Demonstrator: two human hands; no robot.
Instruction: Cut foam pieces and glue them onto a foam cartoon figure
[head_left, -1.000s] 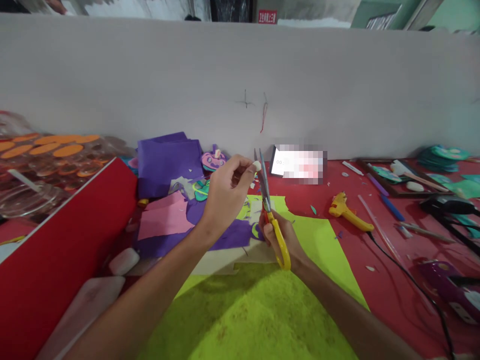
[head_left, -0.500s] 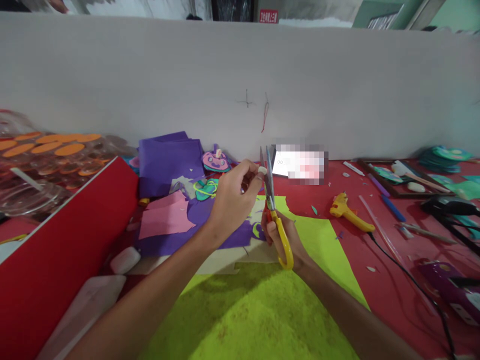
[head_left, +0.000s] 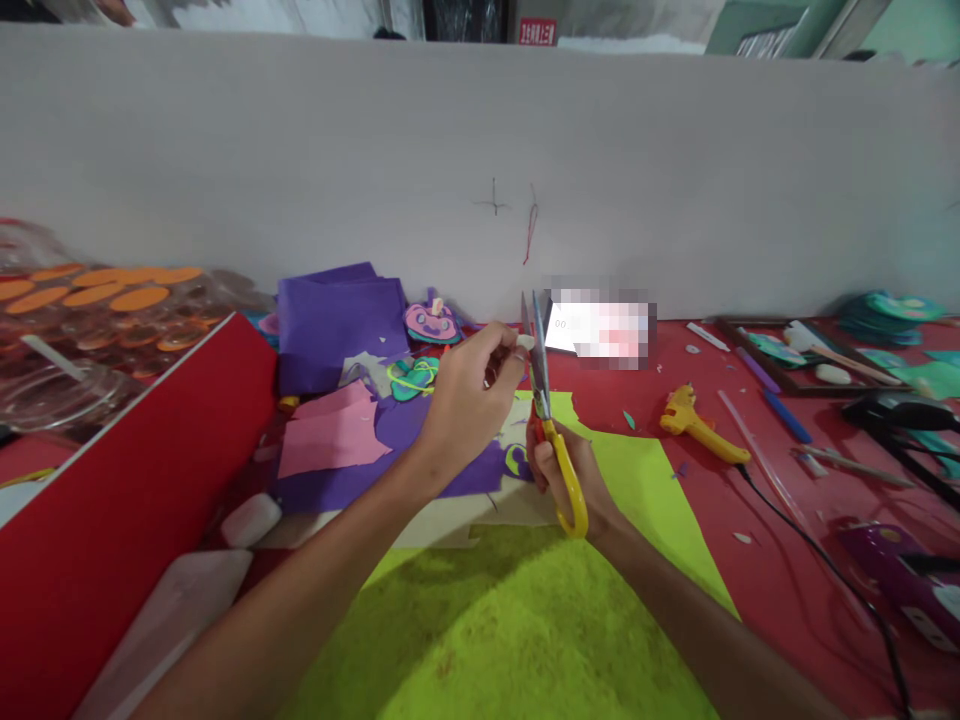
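Observation:
My left hand (head_left: 480,385) pinches a small white piece (head_left: 526,342) between thumb and fingertips; its material is too small to make out. Beside that piece stand the blades of a pair of scissors (head_left: 541,385), pointing up and slightly apart. My right hand (head_left: 574,465) is closed round their yellow and red handles. Below the hands lie purple sheets (head_left: 469,475) with cut-outs and a bright yellow-green sheet (head_left: 630,465). A pink sheet (head_left: 330,435) rests to the left of my left hand.
A yellow glue gun (head_left: 697,425) with a black cord lies on the red table at right. Behind my hands a lit phone (head_left: 592,328) leans near the grey partition (head_left: 300,150). A red board (head_left: 150,460) slopes along the left, beside clear containers with orange discs (head_left: 139,300).
Both hands stay almost in the same place. The white piece at the left fingertips sits at a slightly different angle beside the blades.

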